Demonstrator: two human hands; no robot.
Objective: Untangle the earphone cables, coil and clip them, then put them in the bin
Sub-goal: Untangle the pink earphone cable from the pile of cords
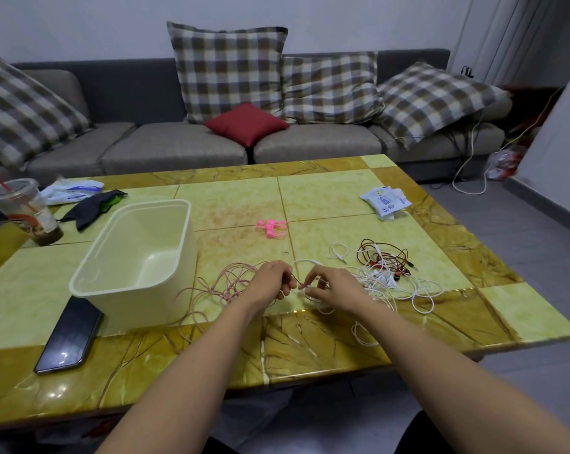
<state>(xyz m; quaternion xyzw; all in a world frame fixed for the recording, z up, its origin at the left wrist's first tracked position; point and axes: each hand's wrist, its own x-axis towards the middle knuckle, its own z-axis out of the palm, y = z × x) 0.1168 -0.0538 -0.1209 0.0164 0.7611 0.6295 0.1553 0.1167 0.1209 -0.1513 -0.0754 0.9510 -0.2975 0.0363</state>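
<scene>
Bin [139,299] stands empty near the table's [326,198] front-left corner. Pink cable [224,285] sprawls between the bin and the left hand [272,281], which pinches a strand. The right hand [334,288] pinches cable just beside it. The white-and-red tangle [380,278] lies rightward along the front edge, nearer the right hand.

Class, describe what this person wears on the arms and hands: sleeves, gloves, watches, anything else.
Nothing worn shows. The left hand and right hand are ungloved. Both arms are bare to the picture's lower edge, with no sleeves, and neither wrist carries a watch or bracelet.
</scene>
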